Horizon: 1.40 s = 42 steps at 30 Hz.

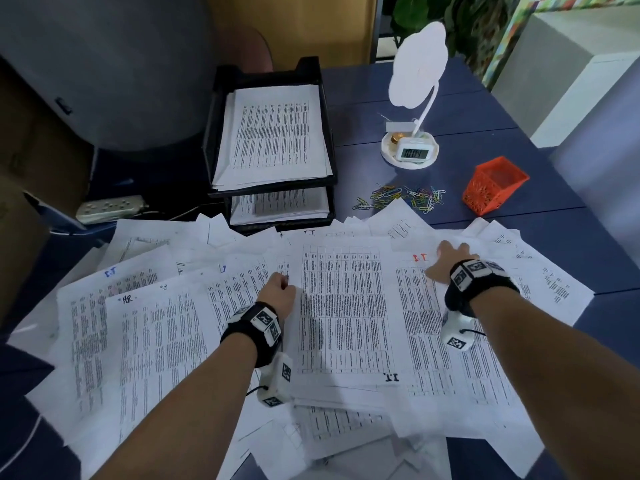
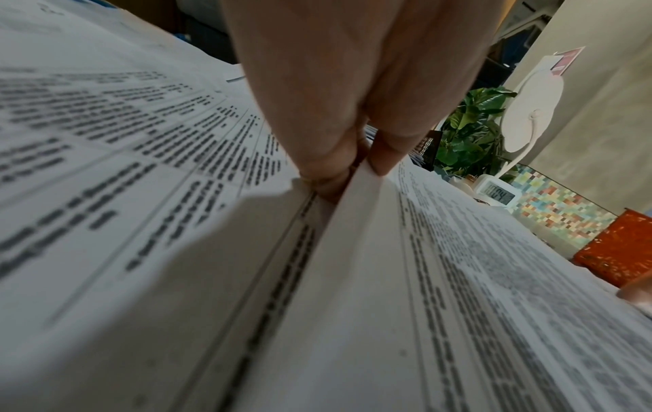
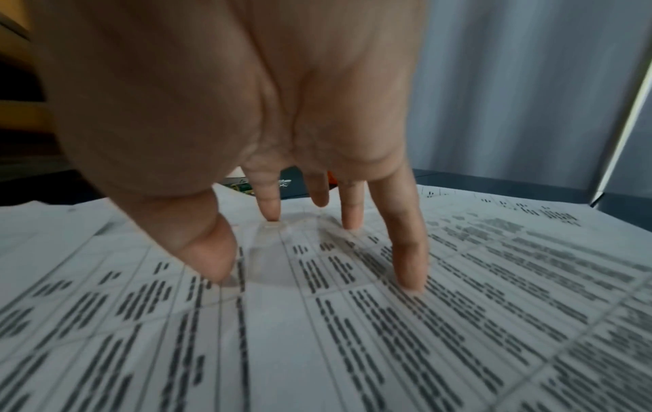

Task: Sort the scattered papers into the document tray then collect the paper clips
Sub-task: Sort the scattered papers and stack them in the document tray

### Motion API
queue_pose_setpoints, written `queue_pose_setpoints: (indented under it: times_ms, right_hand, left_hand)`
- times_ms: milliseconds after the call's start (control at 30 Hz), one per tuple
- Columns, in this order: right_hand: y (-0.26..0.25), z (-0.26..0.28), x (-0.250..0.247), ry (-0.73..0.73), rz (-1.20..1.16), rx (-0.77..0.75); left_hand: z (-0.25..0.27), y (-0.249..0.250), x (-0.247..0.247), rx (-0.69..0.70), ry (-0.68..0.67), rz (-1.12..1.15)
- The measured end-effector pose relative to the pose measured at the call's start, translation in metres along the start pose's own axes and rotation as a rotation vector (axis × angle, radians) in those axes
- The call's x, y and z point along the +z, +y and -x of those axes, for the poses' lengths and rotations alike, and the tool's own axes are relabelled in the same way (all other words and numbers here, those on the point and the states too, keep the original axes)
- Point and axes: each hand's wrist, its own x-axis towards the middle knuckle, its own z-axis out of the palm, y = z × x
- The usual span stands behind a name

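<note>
Atop scattered papers (image 1: 166,341): left hand (image 1: 278,292) pinches lengthwise sheet (image 1: 343,306) edge; right hand (image 1: 446,261) splayed, pressing.

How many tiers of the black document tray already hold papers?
2: the upper tier holds a printed stack, and the lower tier beneath it holds another. Any further tier underneath would be hidden by the scattered papers.

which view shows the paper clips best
The head view: the scattered coloured wire paper clips lie in full on the blue table, between the papers and the orange mesh basket. The right wrist view shows only a blurred sliver behind the fingers; the left wrist view shows none.
</note>
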Motion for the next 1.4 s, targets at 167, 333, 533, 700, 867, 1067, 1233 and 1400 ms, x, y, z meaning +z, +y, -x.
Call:
queue_pose_setpoints:
  times_ms: [167,333,533,700,867,1067,1233,1400]
  right_hand:
    - [-0.007,-0.003,0.007,0.072,0.03,0.026]
    - [-0.013,-0.005,0.009,0.106,-0.026,0.078]
    - [-0.004,-0.003,0.009,0.243,-0.054,0.122]
    - [-0.037,0.012,-0.017,0.18,-0.291,-0.043]
    - [-0.085,0.043,-0.025,-0.084,-1.173,-0.122]
    - [-0.066,0.033,-0.01,0.04,-0.597,-0.002]
    - [-0.026,0.024,0.021,-0.046,-0.334,0.001]
    - [-0.019,0.026,0.033,-0.068,-0.358,-0.131]
  left_hand:
    - [-0.002,0.002,-0.001,0.0,-0.009,-0.023]
    - [-0.002,0.002,-0.002,-0.012,-0.014,-0.017]
    - [0.0,0.003,-0.002,-0.025,-0.006,-0.004]
    - [0.002,0.002,-0.002,-0.026,-0.013,0.019]
    - [0.009,0.01,-0.004,-0.043,-0.018,0.098]
    - [0.016,0.017,-0.007,-0.029,-0.01,0.196]
    - [0.018,0.026,-0.012,0.129,0.125,0.17]
    - [0.025,0.029,-0.015,0.088,-0.115,-0.069]
